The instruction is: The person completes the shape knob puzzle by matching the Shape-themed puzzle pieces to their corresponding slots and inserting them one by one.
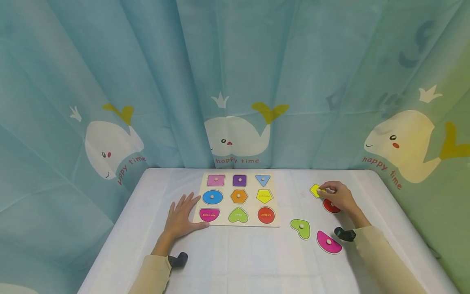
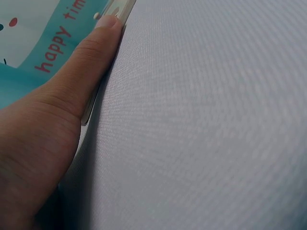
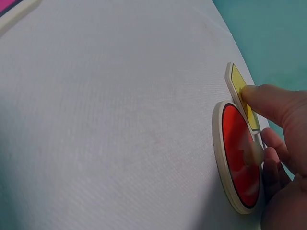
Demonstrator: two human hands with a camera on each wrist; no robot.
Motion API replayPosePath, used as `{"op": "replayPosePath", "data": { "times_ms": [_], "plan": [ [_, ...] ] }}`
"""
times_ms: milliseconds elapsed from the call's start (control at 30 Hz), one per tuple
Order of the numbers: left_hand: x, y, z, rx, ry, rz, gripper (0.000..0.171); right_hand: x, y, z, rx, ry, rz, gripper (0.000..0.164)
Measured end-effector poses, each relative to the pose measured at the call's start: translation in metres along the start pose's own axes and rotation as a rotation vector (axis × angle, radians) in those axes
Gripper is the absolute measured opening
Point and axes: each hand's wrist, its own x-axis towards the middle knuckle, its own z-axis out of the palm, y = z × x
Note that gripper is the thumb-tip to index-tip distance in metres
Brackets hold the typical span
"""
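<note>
My right hand (image 1: 340, 198) pinches the yellow pentagon puzzle piece (image 1: 314, 190) by its knob, thumb and forefinger together over it. Under that hand lies the red round piece (image 1: 332, 209), partly covered; the right wrist view shows the yellow piece (image 3: 237, 80) right beside the red one (image 3: 234, 143). My left hand (image 1: 181, 218) rests at the left side of the wooden shape board (image 1: 225, 188), fingers spread and thumb along its front edge. Pink, purple, orange and blue knobbed pieces sit in the board. Labelled half-round, heart, circle and pentagon spaces show no knobs.
A green heart piece (image 1: 301, 229) and a magenta half-round piece (image 1: 329, 243) lie on the white table (image 1: 249, 261), right of the board. Behind the table hangs a blue-green curtain (image 1: 312, 81) with whale prints. A small black device sits at each wrist.
</note>
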Motion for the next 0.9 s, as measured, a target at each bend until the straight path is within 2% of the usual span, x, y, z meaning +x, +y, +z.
{"op": "replayPosePath", "data": {
  "times_ms": [300,433,900],
  "plan": [
    [0.0003,0.0002,0.0007,0.011,0.006,0.001,0.106,-0.0023,0.0002,0.0029,-0.016,0.031,-0.039,0.032],
    [-0.0001,-0.0003,0.0013,0.03,0.006,-0.003,0.107,-0.0014,0.0008,0.0048,-0.009,0.041,-0.027,0.033],
    [-0.0004,-0.0003,0.0019,0.01,0.005,-0.007,0.107,-0.0012,0.0025,0.0056,-0.003,0.051,-0.007,0.035]
  ]
}}
